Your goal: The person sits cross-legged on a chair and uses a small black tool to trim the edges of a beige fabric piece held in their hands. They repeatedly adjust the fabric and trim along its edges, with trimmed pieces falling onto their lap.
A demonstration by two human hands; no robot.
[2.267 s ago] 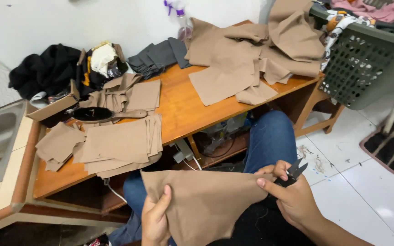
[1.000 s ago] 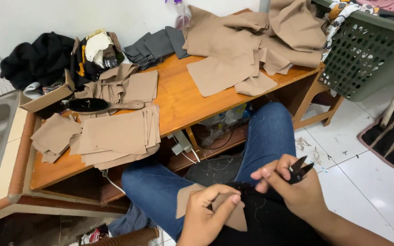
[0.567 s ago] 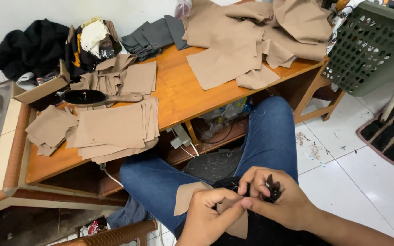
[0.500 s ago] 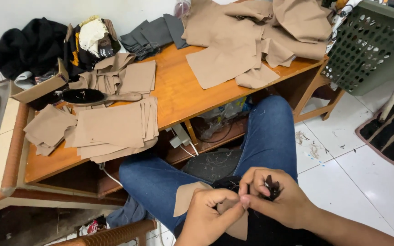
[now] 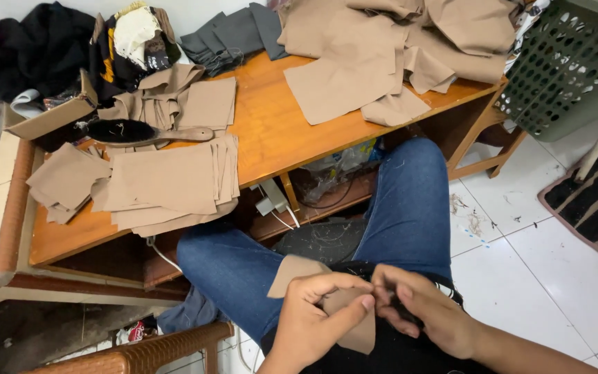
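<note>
Head view shows the tan fabric piece (image 5: 340, 312) low in the centre of the frame, lying on your lap over the blue jeans (image 5: 410, 208). Your left hand (image 5: 316, 318) pinches its upper edge between thumb and forefinger. Your right hand (image 5: 427, 315) meets it fingertip to fingertip, curled narrow on the same edge; whether it also holds a tool you cannot tell from here. Keep the cloth taut between both pinches and work close to the fingertips, so the edge stays in sight.

Further up, the wooden table (image 5: 278, 131) carries a stack of cut tan pieces (image 5: 167, 183) at centre left, a dark brush (image 5: 143, 131) above it, and looser tan cloth (image 5: 396, 48) at top centre. A cardboard box (image 5: 53, 118) sits at upper left, its contents unclear. At upper right, the green laundry basket (image 5: 569, 69) hides what it holds.
</note>
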